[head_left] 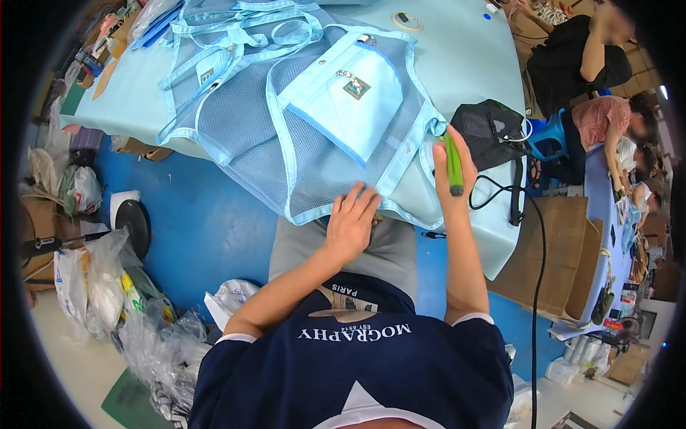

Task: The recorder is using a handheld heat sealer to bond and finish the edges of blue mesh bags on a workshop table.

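Observation:
A light-blue mesh bag (243,129) with pale trim, straps and a pale pocket (343,121) is spread over the pale cloth-covered table. The pocket bears a small square patch and a metal chain. My left hand (350,225) rests at the bag's near edge, fingers stretched out and slightly blurred; its thumb is hidden. At the bag's right corner, my right hand (457,171) is closed round a slim green tool (454,164) with a dark end. Its working tip is hidden, close to the blue trim.
Right of my right hand lies a black mesh pouch (489,132) with a cord and strap. A black cable (542,286) hangs down past the table. A cardboard box (536,250) stands at right, plastic bags (107,279) at left. Several people sit at far right.

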### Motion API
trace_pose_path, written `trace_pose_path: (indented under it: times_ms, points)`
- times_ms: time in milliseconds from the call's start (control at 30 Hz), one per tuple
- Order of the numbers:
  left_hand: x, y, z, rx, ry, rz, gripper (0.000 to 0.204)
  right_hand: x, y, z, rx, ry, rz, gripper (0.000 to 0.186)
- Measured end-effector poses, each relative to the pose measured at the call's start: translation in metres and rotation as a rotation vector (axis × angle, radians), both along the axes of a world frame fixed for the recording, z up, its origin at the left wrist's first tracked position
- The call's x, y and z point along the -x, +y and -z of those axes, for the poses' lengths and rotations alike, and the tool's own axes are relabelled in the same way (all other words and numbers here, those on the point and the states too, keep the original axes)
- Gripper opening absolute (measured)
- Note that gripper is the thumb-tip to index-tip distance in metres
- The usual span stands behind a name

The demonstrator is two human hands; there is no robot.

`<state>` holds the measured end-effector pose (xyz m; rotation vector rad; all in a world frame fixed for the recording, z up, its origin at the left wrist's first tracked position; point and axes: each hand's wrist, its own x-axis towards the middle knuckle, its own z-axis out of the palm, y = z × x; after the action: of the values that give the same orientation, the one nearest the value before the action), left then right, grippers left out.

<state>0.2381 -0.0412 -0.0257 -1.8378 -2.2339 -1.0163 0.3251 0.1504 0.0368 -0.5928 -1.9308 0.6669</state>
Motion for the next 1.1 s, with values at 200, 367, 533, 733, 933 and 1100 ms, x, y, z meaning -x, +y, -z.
trace_pose_path:
  times_ms: [200, 367, 533, 733, 933, 1100]
  points:
    - [0.015, 0.031, -0.016, 0.034, -0.015, 0.088, 0.037, -0.035, -0.033, 0.012, 0.189, 0.029, 0.027, 0.034]
    - [0.039, 0.067, -0.015, 0.224, 0.059, 0.119, 0.039, -0.048, -0.040, 0.012, 0.238, 0.070, 0.024, 0.034]
    - [0.040, 0.077, -0.018, 0.189, -0.022, 0.114, 0.037, -0.042, -0.042, 0.014, 0.360, 0.015, -0.155, 0.029]
    - [0.011, 0.049, -0.021, 0.008, -0.067, -0.054, 0.031, -0.014, -0.037, 0.029, 0.717, 0.115, -0.184, 0.017]
    - [-0.001, 0.027, -0.009, 0.034, 0.081, 0.069, 0.038, -0.023, -0.030, 0.054, 0.883, 0.217, -0.223, 0.009]
    - [-0.005, 0.020, -0.004, 0.084, 0.156, 0.056, 0.047, -0.032, -0.030, 0.056, 0.756, -0.043, -0.256, 0.013]
